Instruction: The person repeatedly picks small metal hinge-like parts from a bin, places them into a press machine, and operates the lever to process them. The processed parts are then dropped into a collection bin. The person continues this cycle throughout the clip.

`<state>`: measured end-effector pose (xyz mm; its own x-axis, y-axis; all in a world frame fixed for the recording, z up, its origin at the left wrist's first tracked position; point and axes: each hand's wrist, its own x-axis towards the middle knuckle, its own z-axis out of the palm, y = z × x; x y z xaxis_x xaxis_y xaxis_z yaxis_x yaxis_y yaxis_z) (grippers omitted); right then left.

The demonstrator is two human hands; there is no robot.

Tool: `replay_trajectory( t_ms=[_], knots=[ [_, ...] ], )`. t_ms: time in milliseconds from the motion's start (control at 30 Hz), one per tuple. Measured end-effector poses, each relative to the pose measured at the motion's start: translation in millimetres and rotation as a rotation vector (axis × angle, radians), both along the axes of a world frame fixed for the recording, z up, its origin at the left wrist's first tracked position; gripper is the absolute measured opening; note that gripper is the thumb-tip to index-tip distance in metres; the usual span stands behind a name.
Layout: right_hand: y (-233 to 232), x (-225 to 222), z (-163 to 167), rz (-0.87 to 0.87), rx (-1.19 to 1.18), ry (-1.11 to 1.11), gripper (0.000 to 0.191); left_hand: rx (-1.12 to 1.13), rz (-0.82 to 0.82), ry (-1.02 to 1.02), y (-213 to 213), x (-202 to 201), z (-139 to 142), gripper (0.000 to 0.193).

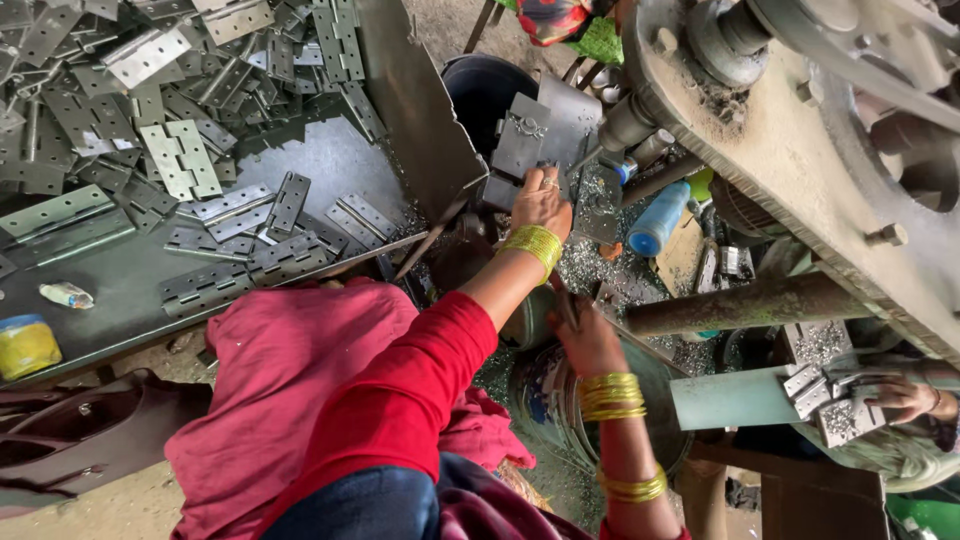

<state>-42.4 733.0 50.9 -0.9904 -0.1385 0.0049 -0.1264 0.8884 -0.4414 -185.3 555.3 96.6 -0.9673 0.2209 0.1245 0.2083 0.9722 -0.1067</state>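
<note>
My left hand (541, 203), with a ring and yellow bangles on the wrist, reaches forward from a red sleeve. It grips a grey metal hinge plate (520, 140) at the work area of a press machine (800, 160). Nearer my body, my right hand (590, 342), also with yellow bangles, is closed around a thin dark metal piece (563, 300) above a round metal drum (660, 385). Metal shavings lie between the two hands.
A grey metal tray (120, 280) on the left holds a heap of hinges (180, 110), a yellow tub (25, 345) and a small bottle (66, 295). A blue bottle (657, 220) and a rusty pipe (740, 305) are on the right. Another person's hand (905, 397) handles hinges (825, 400) there.
</note>
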Motion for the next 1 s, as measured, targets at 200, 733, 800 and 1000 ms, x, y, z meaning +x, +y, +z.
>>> replay_trajectory(
  t_ms=[200, 733, 800, 1000],
  knots=[
    [-6, 48, -122, -0.314, -0.194, -0.085, 0.042, 0.200, 0.026, 0.034, -12, 26, -4, 0.027],
    [-28, 42, -60, -0.326, -0.076, -0.206, 0.037, 0.227, 0.052, 0.093, -24, 11, -5, 0.042],
    [-12, 23, -38, -0.276, -0.121, -0.218, 0.041, -0.002, -0.013, -0.168, -26, 6, 9, 0.044],
    [-27, 37, -53, -0.271, -0.213, -0.152, 0.045, 0.058, 0.078, -0.132, -18, -4, 19, 0.043]
  ],
)
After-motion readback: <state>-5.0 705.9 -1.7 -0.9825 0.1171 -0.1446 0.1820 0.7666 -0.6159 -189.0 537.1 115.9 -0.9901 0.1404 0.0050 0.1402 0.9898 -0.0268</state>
